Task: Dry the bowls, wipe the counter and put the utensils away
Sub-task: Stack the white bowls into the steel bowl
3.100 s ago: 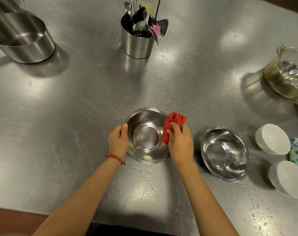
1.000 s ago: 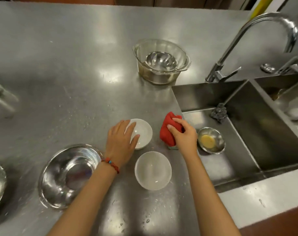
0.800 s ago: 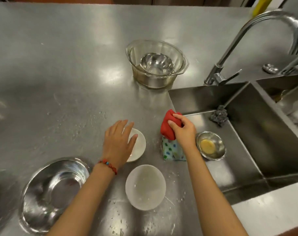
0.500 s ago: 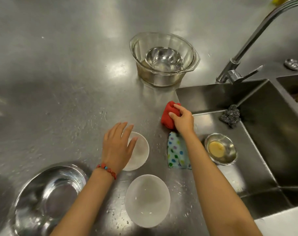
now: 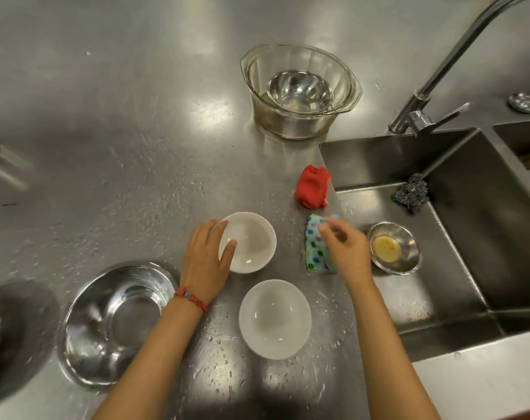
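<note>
Head view looks down on a wet stainless-steel bench (image 5: pixel 112 122) with a sink at its right edge. Near the front-left corner sits a wide shiny steel mixing bowl (image 5: pixel 115 322), upright and beaded with water. Just right of it the left hand (image 5: pixel 206 262), a red bead bracelet (image 5: pixel 191 298) on its wrist, rests with straight, spread fingers (image 5: pixel 227 248) against the left rim of a small white ceramic bowl (image 5: pixel 251 241); it grips nothing. A second white ceramic bowl (image 5: pixel 276 318) stands closer to the front edge, near the first but apart from it. Toward the back edge, a clear glass bowl (image 5: pixel 300 89) holds a smaller steel bowl (image 5: pixel 300 92) nested inside. A crumpled red cloth (image 5: pixel 313 186) lies on the bench just beside the sink's left rim, touched by neither hand. Below it, the right hand (image 5: pixel 345 250) is over a blue sponge cloth with coloured dots (image 5: pixel 315 247); its fingertips are blurred, so I cannot tell whether they pinch the cloth. On the sink's ledge (image 5: pixel 409 292) sits a small steel dish with a yellow soap (image 5: pixel 392 247), with a dark steel-wool scourer (image 5: pixel 410 192) further back. A curved chrome tap (image 5: pixel 439 74) rises over the steel sink basin (image 5: pixel 485 231).
</note>
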A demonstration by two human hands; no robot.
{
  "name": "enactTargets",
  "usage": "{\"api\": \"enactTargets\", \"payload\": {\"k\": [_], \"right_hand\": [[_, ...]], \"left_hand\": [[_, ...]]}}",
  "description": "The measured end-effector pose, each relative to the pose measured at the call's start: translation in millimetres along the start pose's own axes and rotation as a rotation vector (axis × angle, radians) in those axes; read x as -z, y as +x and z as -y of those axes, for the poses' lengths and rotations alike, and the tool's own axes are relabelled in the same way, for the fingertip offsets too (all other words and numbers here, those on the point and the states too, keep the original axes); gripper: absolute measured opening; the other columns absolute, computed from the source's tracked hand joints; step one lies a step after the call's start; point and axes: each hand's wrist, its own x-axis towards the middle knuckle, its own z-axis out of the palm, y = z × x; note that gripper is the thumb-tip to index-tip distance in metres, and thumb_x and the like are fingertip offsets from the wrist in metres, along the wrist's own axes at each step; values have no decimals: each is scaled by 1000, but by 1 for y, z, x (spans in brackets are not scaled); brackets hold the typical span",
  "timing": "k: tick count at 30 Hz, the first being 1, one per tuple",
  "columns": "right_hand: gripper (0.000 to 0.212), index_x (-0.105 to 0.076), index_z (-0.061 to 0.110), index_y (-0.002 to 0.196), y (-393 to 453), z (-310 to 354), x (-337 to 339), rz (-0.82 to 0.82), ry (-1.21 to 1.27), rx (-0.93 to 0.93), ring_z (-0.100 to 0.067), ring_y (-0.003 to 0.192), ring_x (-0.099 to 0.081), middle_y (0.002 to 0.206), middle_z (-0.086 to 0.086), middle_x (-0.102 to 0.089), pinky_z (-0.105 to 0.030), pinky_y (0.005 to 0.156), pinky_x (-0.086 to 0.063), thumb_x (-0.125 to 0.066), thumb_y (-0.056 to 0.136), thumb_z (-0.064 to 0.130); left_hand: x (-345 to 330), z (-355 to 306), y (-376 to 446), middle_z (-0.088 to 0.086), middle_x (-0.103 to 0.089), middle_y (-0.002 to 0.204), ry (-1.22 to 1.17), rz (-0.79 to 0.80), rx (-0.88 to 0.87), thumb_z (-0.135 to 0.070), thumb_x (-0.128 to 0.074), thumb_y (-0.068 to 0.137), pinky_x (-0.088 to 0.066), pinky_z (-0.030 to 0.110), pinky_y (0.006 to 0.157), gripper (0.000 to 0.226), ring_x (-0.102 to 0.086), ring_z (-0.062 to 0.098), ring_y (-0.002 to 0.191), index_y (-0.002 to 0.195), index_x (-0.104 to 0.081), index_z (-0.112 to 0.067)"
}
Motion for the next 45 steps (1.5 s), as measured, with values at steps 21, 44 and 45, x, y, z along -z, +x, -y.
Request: {"api": "enactTargets", "payload": {"k": [21, 44, 45], "right_hand": [[27, -67, 33, 104, -118, -35, 3, 375, 441, -360, -23, 78, -72, 91, 5, -75, -30, 56, -57, -57, 89, 12], [27, -64, 28, 107, -135, 60, -108, 505, 448, -181, -19, 62, -70, 78, 10, -74, -28, 52, -57, -57, 89, 10], [27, -64, 27, 109, -138, 64, -120, 521, 430, -178, -18, 61, -70, 78, 11, -73, -27, 52, -57, -57, 89, 11]], "left_hand": [[-16, 1, -21, 16, -54, 114, -1322, 52, 690, -6, -43, 94, -60, 36, 58, 36, -60, 32, 90, 130, -43, -6], [158, 78, -68, 9, -58, 108, -1369, -333, 554, -10, -48, 94, -58, 31, 55, 27, -71, 25, 71, 120, -51, -11], [165, 87, -74, 10, -57, 109, -1357, -344, 557, -10, -48, 93, -58, 30, 55, 31, -71, 25, 71, 124, -49, -9]]}}
